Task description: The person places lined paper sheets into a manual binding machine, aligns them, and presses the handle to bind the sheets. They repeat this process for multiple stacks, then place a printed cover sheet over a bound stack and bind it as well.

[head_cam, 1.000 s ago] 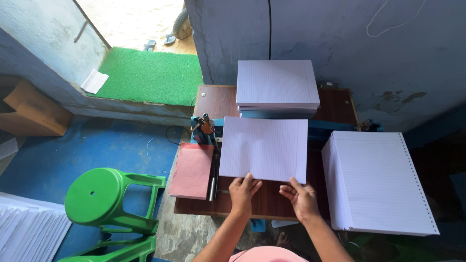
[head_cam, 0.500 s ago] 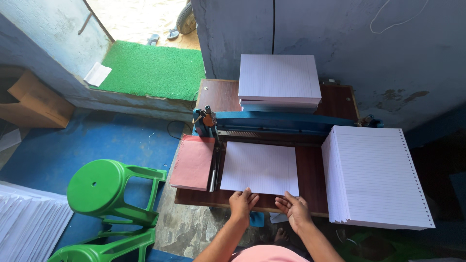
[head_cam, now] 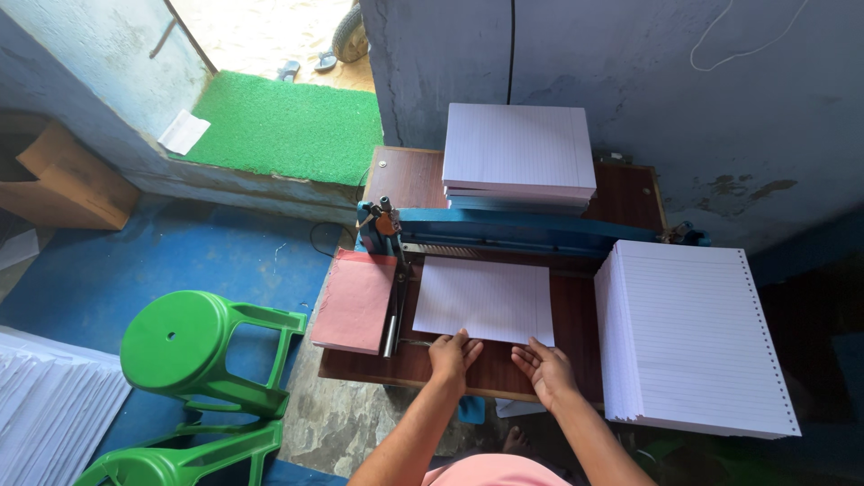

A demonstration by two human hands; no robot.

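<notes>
At a small wooden worktop [head_cam: 621,193], a person's left hand [head_cam: 453,355] and right hand [head_cam: 544,367] rest flat, fingers spread, on the near edge of a ruled paper sheaf [head_cam: 484,300] — nothing gripped — its far edge slid under the blue machine bar [head_cam: 531,232]. One finished-looking pile [head_cam: 519,148] sits behind; a taller stack [head_cam: 697,337] waits at the right — much, it seems, is left.

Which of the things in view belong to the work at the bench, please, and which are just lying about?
In use: left hand and right hand on lined sheets; blue machine; tall paper stack; rear paper stack.

Lying about: green stools; cardboard box; green mat.
</notes>
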